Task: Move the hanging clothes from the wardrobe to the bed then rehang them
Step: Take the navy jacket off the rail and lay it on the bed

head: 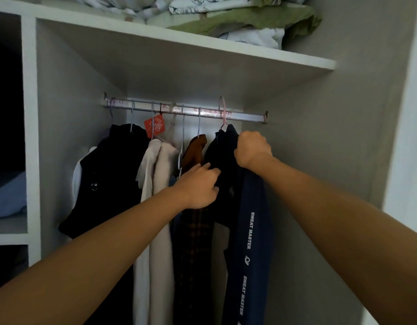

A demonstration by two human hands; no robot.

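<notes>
Both hands are on the dark navy garment with white "SWEAT MASTER" lettering point(254, 231), which hangs at the right end of the silver metal rail point(186, 111). The right hand point(253, 148) is fisted round its shoulder just below the rail, and the left hand point(200, 186) pinches the fabric lower down. My worry is that the thin pink wire hanger point(222, 113) looks half tilted on the rail, so a sideways tug could let the garment slip off or snag the brown plaid shirt point(194, 156) just left of it.

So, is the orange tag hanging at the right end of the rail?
No, the orange tag hangs near the left end of the rail.
</notes>
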